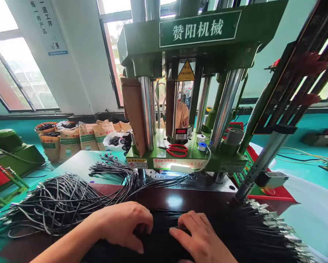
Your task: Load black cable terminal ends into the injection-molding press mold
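Note:
A thick spread of black cables with metal connector ends lies across the dark table in front of me. My left hand is over its left part, with fingers curled down and the thumb held apart. To the right, my right hand rests on the same cables, fingers bent and its thumb apart from the forefinger. I see no cable clasped in either hand, though the undersides are hidden. Left of my hands lies a tangled heap of black cables. Another bundle of cables runs from the green press's base.
A green press with steel columns stands ahead. Red-handled scissors and a small blue-and-white roll lie on its ledge. A slanted metal post rises at right. Paper sacks stand by the wall at back left.

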A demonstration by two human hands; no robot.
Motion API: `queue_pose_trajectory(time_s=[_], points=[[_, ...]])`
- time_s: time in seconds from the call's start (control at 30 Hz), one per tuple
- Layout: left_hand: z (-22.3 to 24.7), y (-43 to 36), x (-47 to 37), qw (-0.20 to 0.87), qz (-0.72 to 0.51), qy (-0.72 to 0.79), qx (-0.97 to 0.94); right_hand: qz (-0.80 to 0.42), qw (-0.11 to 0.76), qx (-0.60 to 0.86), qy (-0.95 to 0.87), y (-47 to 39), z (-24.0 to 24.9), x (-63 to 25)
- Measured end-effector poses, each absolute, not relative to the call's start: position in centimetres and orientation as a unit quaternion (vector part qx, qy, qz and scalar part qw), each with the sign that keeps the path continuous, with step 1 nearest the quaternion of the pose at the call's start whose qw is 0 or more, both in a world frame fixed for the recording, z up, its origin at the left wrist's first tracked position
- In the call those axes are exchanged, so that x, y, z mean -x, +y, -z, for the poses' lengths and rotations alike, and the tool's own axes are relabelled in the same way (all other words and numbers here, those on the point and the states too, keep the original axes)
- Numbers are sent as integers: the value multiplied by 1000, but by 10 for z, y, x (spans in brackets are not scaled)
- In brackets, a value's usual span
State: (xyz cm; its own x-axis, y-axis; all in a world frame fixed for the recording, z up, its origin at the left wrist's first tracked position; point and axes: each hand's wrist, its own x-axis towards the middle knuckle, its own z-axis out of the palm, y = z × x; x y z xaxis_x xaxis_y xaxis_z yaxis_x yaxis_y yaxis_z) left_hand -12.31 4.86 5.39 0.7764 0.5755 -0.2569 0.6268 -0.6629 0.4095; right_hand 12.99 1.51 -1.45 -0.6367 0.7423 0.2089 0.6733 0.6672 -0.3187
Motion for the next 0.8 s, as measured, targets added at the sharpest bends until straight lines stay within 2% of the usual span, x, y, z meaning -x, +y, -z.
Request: queue_pose_trajectory(time_s=[0.2,0.4,0.57,0.8], points=[[-53,49,128,299,29,353,-886,-161,161,400,-888,16,3,-118],[-62,51,129,283,-10,342,-896,-206,186,417,-865,16,-7,-116],[-58,46,126,260,-2,353,-899,-186,158,403,-882,20,-13,-114],[-44,43,127,261,-15,350,-900,-237,92,445,-859,21,-16,-111]])
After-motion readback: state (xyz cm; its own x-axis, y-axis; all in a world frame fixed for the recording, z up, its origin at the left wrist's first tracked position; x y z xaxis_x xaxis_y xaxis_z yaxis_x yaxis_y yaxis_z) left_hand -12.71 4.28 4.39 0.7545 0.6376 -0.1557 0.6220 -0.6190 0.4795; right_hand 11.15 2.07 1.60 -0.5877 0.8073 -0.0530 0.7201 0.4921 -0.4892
